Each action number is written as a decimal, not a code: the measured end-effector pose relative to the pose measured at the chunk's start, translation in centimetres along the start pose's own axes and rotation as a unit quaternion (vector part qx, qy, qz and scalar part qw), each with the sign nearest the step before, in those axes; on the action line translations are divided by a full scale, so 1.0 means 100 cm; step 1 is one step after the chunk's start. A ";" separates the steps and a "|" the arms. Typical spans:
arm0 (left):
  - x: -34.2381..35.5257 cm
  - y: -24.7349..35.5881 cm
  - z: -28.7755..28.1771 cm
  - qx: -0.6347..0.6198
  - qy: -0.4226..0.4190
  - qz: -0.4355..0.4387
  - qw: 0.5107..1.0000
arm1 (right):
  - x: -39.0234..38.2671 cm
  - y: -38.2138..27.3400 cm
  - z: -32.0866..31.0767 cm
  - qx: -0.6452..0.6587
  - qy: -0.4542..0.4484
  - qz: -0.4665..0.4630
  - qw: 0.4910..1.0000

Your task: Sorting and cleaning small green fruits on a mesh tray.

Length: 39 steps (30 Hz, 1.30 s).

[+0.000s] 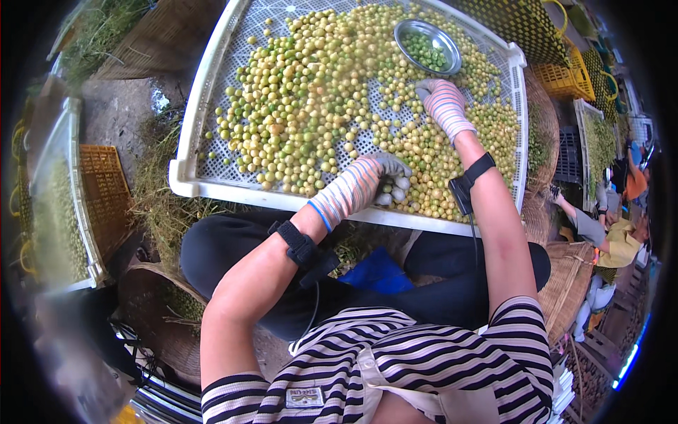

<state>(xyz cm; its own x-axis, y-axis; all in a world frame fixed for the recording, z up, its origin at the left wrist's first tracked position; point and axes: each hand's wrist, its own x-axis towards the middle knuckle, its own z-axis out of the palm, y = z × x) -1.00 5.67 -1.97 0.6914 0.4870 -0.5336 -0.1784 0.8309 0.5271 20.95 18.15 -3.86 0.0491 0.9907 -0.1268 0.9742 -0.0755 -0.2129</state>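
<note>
Small round yellow-green fruits (296, 106) are spread over a white mesh tray (185, 152) in front of me. My left hand (371, 180), in a striped glove with grey fingers, rests low over the near part of the tray. Its fingers curl inward among the fruits, and what they hold, if anything, is hidden. Farther right, my right hand (443, 106), in a matching glove, bends down onto the fruits just below a metal bowl (455, 62). Its fingertips are drawn together and partly hidden. Small green fruits or pieces lie in the bowl, which sits among the other fruits.
A tall woven basket (152, 42) with green stems stands at the far left. An orange crate (104, 191) and another tray (85, 233) are at the left. A yellow crate (568, 78) is at the far right. People sit farther right, one in a yellow top (621, 244).
</note>
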 end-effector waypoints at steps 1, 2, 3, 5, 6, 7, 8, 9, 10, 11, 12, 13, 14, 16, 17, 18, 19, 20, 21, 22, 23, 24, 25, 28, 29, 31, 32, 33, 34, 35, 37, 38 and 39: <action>0.000 -0.002 -0.001 0.005 -0.012 -0.001 1.000 | 0.003 -0.006 -0.004 -0.020 -0.022 -0.007 1.000; 0.002 -0.006 -0.005 0.015 -0.033 0.013 0.999 | 0.007 -0.012 -0.010 -0.041 -0.044 -0.014 0.998; -0.001 -0.008 -0.005 0.011 -0.023 0.007 1.000 | 0.009 -0.019 -0.014 -0.060 -0.069 -0.019 0.996; -0.003 -0.004 0.001 0.010 -0.015 -0.003 1.000 | 0.019 -0.025 -0.018 -0.092 -0.117 0.047 0.988; -0.001 -0.002 -0.001 0.000 -0.007 -0.020 1.000 | 0.024 -0.027 -0.017 -0.101 -0.123 0.059 0.986; 0.000 -0.002 -0.001 -0.014 0.007 -0.023 1.000 | 0.027 -0.028 -0.017 -0.110 -0.128 0.070 0.983; 0.000 -0.003 -0.002 -0.029 0.022 -0.025 0.999 | 0.028 -0.026 -0.020 -0.059 -0.158 0.083 0.982; 0.001 -0.004 -0.002 -0.043 0.037 -0.029 0.998 | 0.029 -0.022 -0.020 -0.052 -0.162 0.093 0.981; 0.002 -0.006 -0.004 -0.045 0.043 -0.018 0.998 | 0.031 -0.019 -0.019 -0.046 -0.167 0.102 0.980; 0.003 -0.007 -0.005 -0.051 0.046 -0.013 0.998 | 0.032 -0.017 -0.016 -0.040 -0.171 0.112 0.978; 0.003 -0.008 -0.008 -0.059 0.052 -0.007 0.997 | 0.030 -0.024 -0.011 -0.053 -0.141 0.125 0.981; 0.002 -0.009 -0.011 -0.066 0.058 -0.001 0.996 | 0.028 -0.028 -0.011 -0.055 -0.150 0.122 0.980; 0.004 -0.011 -0.011 -0.093 0.061 0.005 0.994 | 0.022 -0.030 -0.011 -0.057 -0.158 0.119 0.979; 0.005 -0.010 -0.010 -0.139 0.125 0.021 0.982 | -0.005 -0.044 -0.021 -0.019 -0.136 0.060 0.989; 0.005 -0.008 -0.009 -0.165 0.145 0.028 0.975 | -0.004 -0.015 0.002 0.119 -0.177 -0.051 0.976; 0.002 -0.006 -0.014 -0.184 0.166 0.032 0.968 | -0.019 -0.032 -0.003 0.166 -0.241 -0.086 0.952; -0.003 -0.005 -0.020 -0.203 0.189 0.036 0.960 | -0.042 -0.059 -0.016 0.212 -0.305 -0.122 0.920; -0.005 -0.006 -0.024 -0.233 0.176 0.058 0.955 | -0.055 -0.078 -0.029 0.211 -0.307 -0.164 0.913; -0.004 -0.004 -0.028 -0.249 0.167 0.061 0.952 | -0.062 -0.090 -0.037 0.210 -0.305 -0.205 0.906; -0.006 -0.003 -0.034 -0.253 0.137 0.060 0.956 | -0.057 -0.093 -0.028 0.266 -0.303 -0.156 0.902; -0.007 -0.003 -0.039 -0.257 0.107 0.059 0.959 | -0.050 -0.097 -0.023 0.271 -0.270 -0.145 0.913; -0.009 -0.002 -0.038 -0.252 0.109 0.067 0.959 | -0.043 -0.102 -0.020 0.277 -0.238 -0.134 0.921; -0.010 -0.002 -0.036 -0.247 0.111 0.074 0.960 | -0.039 -0.107 -0.017 0.283 -0.205 -0.123 0.929; -0.018 0.003 -0.024 -0.251 0.126 0.079 0.956 | -0.033 -0.092 0.009 0.323 -0.138 -0.220 0.910; -0.021 0.005 -0.022 -0.257 0.136 0.079 0.953 | -0.040 -0.092 0.009 0.396 -0.195 -0.222 0.870; -0.029 0.004 -0.030 -0.259 0.088 0.100 0.957 | -0.055 -0.097 -0.002 0.489 -0.314 -0.145 0.801; -0.034 0.003 -0.034 -0.251 0.052 0.108 0.961 | -0.062 -0.097 -0.008 0.530 -0.369 -0.103 0.756; -0.037 0.004 -0.035 -0.241 0.016 0.116 0.963 | -0.069 -0.096 -0.011 0.532 -0.379 -0.110 0.749; -0.040 0.006 -0.034 -0.242 0.013 0.127 0.962 | -0.075 -0.095 -0.014 0.535 -0.389 -0.118 0.741; -0.041 0.006 -0.035 -0.237 0.017 0.132 0.962 | -0.078 -0.094 -0.016 0.537 -0.399 -0.126 0.733; -0.041 0.007 -0.030 -0.228 0.020 0.140 0.963 | -0.082 -0.089 -0.019 0.493 -0.378 -0.148 0.770; -0.040 0.007 -0.026 -0.207 0.048 0.137 0.967 | -0.083 -0.086 -0.017 0.465 -0.360 -0.169 0.791; -0.041 0.007 -0.023 -0.186 0.061 0.135 0.971 | -0.084 -0.088 -0.017 0.437 -0.342 -0.191 0.810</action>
<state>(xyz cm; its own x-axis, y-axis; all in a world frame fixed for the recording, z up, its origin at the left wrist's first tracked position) -5.55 4.86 -0.99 0.5008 0.7101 -0.4949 -0.5975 0.6973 0.3958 12.34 10.64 0.68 -0.6432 0.6889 -0.3342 0.3478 -0.1259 -0.9291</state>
